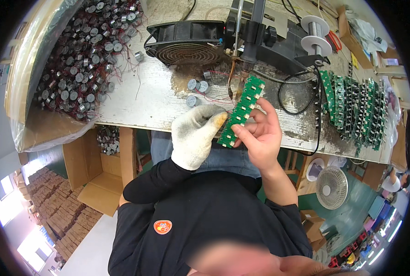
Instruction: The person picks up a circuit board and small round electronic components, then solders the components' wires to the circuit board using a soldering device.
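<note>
My right hand (pixel 263 135), bare, grips a long green circuit board strip (pixel 242 110) between thumb and fingers. The strip is tilted, with small pale connectors along it. My left hand (pixel 196 135) wears a white glove with a stained fingertip. Its thumb and fingers are pinched together beside the board's left edge; whatever is in the pinch is too small to make out. Just beyond the board's upper end stands a soldering iron (pixel 244 71), with a thin copper-coloured feed tube (pixel 231 85) next to it. Small round motors (pixel 193 84) with thin red wires lie beyond my left hand.
A heap of wired motors (pixel 83 64) fills a plastic-lined box at left. A black fan (pixel 186 43) and a solder spool (pixel 316 36) stand at the back. Rows of green boards (pixel 354 110) lie at right, beside a black cable (pixel 319 115). The table edge (pixel 154 129) runs near me.
</note>
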Motion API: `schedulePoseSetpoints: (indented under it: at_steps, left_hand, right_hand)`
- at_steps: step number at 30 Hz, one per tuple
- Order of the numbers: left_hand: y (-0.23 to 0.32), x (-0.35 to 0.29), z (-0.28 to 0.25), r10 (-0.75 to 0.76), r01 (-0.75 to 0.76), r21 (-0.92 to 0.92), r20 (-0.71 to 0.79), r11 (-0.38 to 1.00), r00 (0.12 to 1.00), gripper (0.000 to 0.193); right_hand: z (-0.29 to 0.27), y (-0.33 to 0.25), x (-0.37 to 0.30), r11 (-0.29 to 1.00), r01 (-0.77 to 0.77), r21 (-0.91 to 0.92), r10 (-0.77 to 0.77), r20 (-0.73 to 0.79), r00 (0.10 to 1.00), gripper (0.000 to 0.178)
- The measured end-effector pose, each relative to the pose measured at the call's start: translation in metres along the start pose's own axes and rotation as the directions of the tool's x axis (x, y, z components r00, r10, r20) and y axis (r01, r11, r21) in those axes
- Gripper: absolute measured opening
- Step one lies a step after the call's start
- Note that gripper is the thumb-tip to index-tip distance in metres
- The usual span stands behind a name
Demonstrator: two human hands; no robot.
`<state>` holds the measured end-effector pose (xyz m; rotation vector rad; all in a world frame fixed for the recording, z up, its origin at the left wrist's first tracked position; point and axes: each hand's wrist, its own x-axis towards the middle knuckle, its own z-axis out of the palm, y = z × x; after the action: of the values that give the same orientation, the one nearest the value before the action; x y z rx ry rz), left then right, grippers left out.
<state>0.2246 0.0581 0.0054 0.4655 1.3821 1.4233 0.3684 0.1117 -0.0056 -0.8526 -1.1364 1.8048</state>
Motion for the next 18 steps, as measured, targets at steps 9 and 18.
schedulePoseSetpoints:
  at_steps: [9,18]
  left_hand:
    - [0.004,0.017,-0.024,0.557,-0.566,0.57,0.215,0.595,0.802,0.02]
    - [0.068,0.043,-0.115,0.746,-0.303,0.932,0.057,0.198,0.663,0.021]
  right_hand:
    - [-0.002,-0.007,0.004,0.999,-0.027,-0.036,0.024,-0.066,0.998,0.068]
    - [-0.012,0.002,0.011,0.994,0.044,-0.101,-0.048,-0.042,0.998,0.064]
